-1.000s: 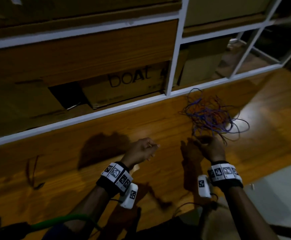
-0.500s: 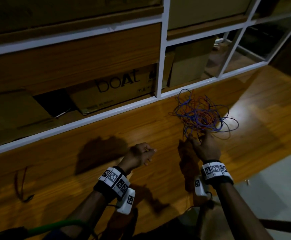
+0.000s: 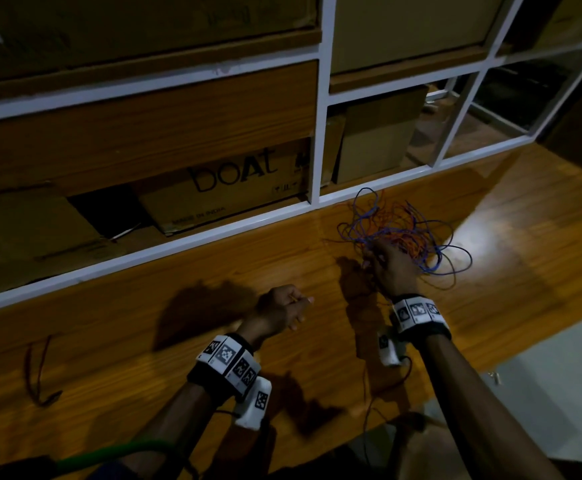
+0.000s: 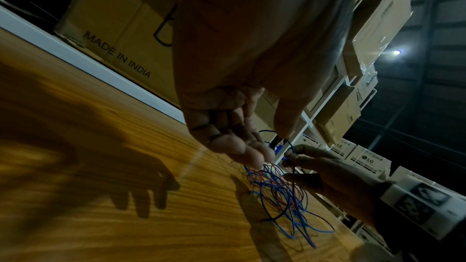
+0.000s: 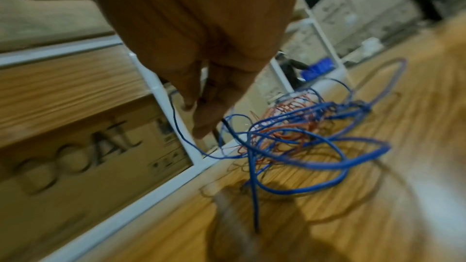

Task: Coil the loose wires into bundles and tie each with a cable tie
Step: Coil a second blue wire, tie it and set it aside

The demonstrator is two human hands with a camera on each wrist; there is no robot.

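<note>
Right hand (image 3: pixel 391 271) pinches strands of the blue-orange wire tangle (image 3: pixel 403 233) on the wooden surface (image 3: pixel 178 341), left hand (image 3: pixel 279 311) curled pinching a thin strand; pulling likely tightens knots.

**Glossy wood, matt cardboard, plastic-coated wire**

The table (image 3: pixel 178 306) filling the lower half of the head view has a wood-grain top with a glossy, smooth finish; a bright glare sits on it at right centre. The shelf frame (image 3: pixel 322 133) across the upper half is smooth and painted white, with wood-grain panels set between its bars. The cardboard box (image 3: pixel 227 188) at centre is matt brown paperboard with black print. The wires (image 3: pixel 403 233) at right centre look sheathed in smooth blue and orange-red plastic. The wrist bands (image 3: pixel 228 358) at lower centre look like dark cloth carrying matt white printed marker tiles.
</note>
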